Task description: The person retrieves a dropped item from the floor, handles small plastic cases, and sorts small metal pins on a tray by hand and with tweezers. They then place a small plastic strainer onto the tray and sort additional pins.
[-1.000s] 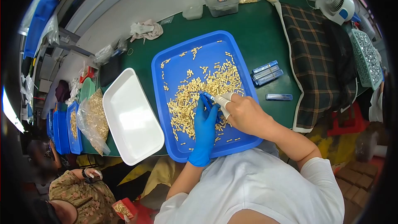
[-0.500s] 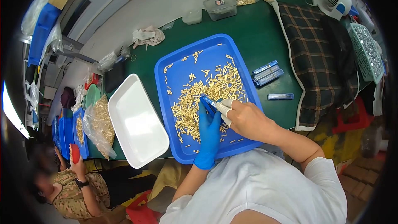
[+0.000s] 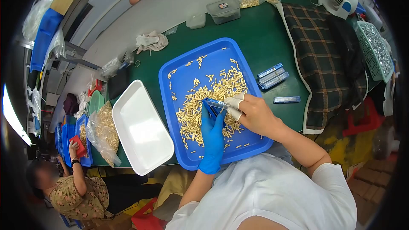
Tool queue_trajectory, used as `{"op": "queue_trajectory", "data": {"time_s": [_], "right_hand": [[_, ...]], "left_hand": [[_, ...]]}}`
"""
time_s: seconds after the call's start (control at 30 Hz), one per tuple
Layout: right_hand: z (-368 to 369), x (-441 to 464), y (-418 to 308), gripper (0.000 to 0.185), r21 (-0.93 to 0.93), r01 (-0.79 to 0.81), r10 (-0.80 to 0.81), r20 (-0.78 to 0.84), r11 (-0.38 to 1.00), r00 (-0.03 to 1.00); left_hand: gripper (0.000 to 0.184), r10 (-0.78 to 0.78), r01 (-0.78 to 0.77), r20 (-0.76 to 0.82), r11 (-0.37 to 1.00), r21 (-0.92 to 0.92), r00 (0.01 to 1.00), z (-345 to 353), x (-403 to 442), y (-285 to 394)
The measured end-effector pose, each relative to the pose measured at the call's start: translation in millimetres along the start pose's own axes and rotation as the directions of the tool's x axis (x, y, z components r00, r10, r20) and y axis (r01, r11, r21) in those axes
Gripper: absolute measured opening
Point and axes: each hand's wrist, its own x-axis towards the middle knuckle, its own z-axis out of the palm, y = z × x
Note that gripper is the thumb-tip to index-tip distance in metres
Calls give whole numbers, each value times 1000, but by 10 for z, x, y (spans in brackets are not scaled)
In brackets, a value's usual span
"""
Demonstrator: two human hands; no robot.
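Here, both hands meet on a slim blue-and-clear case (image 3: pixel 216 103) above the near half of a blue tray (image 3: pixel 215 59).
The left hand (image 3: pixel 212 138), in a blue glove, has its thumb and fingers closed around the case from the near side; the right hand (image 3: pixel 254 115), with white finger covers (image 3: pixel 234 101), pinches the case's clear right end. Brass-coloured pieces (image 3: pixel 230 87) lie heaped across the tray's middle, small clusters scattered toward its far edge. The tray sits at the near edge of the green tabletop (image 3: pixel 277 38), just right of an upright white tray (image 3: pixel 142 127). Beyond the blue tray's right edge, a bundle of similar cases (image 3: pixel 272 76) lies near a single case (image 3: pixel 286 100).
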Motion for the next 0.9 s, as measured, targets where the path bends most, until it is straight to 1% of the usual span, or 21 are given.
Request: {"op": "queue_trajectory", "data": {"time_s": [0.07, 0.2, 0.37, 0.47, 0.5, 0.63, 0.7, 0.77, 0.83, 0.87, 0.9], "right_hand": [[57, -4, -18, 33, -95, 43, -49, -63, 995, 997], [183, -12, -75, 32, -158, -4, -6, -63, 987, 998], [198, 69, -131, 30, -166, 11, -23, -72, 986, 997], [182, 101, -159, 26, -172, -21, 32, 62, 985, 998], [191, 102, -160, 26, -170, -20, 31, 61, 985, 998], [223, 104, -151, 22, -133, -40, 49, 67, 990, 997], [208, 105, -116, 22, -76, -32, 35, 43, 997, 998], [184, 110, -76, 21, -49, -30, 31, 28, 998, 999], [138, 131, -22, 19, 32, -22, 22, -10, 999, 1000], [112, 140, 3, 19, 72, -16, 18, -29, 997, 999], [85, 144, 26, 19, 70, -16, 18, -30, 997, 999]], "left_hand": [[58, 5, -5, -4, 1000, -2, 1000, 6, 0, 1], [59, 12, -12, -24, 1000, -1, 1000, -6, -22, -11], [60, 11, -11, -23, 1000, 6, 1000, -77, -18, -89], [60, 7, -7, -22, 1000, -3, 1000, -66, -23, -104], [60, 5, -5, -29, 1000, -14, 1000, -51, -30, -106], [59, -1, 0, -35, 1000, -20, 999, -17, -63, -58], [59, -5, 4, -32, 1000, -19, 999, -17, -65, -48], [59, 11, -10, 24, 1000, -20, 1000, -35, -55, -31], [59, 19, -18, 58, 1000, -22, 998, -38, -43, -10], [59, -9, 12, 62, 999, -48, 998, -40, -47, 11], [59, -37, 42, 66, 996, -74, 997, -39, -53, 31]]}}
